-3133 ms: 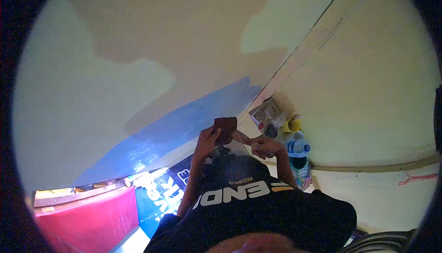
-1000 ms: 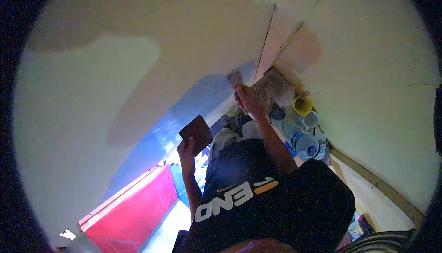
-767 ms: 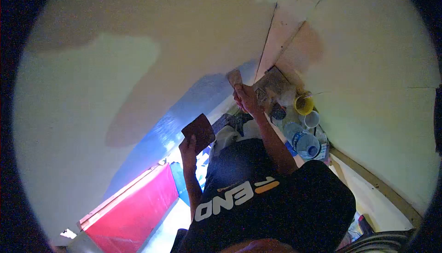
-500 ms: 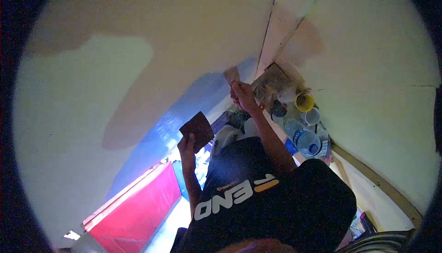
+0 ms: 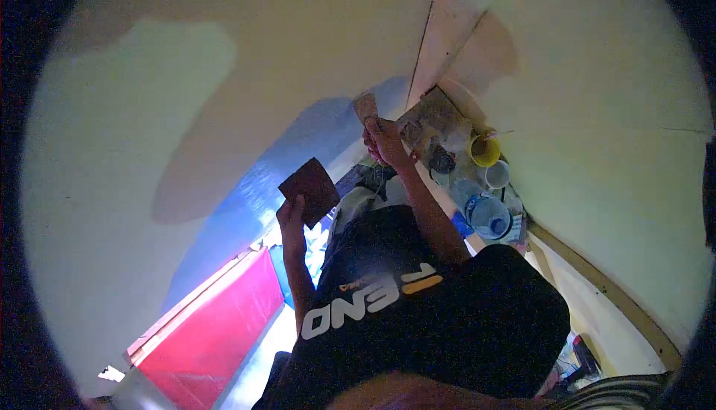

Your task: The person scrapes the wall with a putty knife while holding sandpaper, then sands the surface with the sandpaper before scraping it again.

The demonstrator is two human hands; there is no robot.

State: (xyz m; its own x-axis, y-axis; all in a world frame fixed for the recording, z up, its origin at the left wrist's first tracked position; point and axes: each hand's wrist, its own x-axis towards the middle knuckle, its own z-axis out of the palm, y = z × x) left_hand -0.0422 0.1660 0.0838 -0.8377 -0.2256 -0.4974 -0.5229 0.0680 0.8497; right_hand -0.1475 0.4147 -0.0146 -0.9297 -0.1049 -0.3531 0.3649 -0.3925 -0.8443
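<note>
My left hand (image 5: 291, 212) grips a dark brown, flat square board (image 5: 311, 192) by its lower left edge, with the thumb on its face. The board is tilted and held in front of the pale wall (image 5: 201, 119). My right hand (image 5: 385, 141) is closed around a putty knife (image 5: 365, 107), whose broad blade points up and to the left. The knife's handle is mostly hidden in my fingers. The blade overlaps the wall's shadowed part in this view, and the two hands are apart.
To the right, a yellow bucket (image 5: 485, 150), a white cup (image 5: 497, 174) and a clear plastic container (image 5: 489, 217) stand close together along the right wall (image 5: 597, 111). A grey, stained board (image 5: 434, 115) lies in the corner. At lower left is a red panel (image 5: 212, 328).
The view has shifted slightly, so most things sit higher and further left. The square board shows its face a little more squarely. Both hands keep their holds.
</note>
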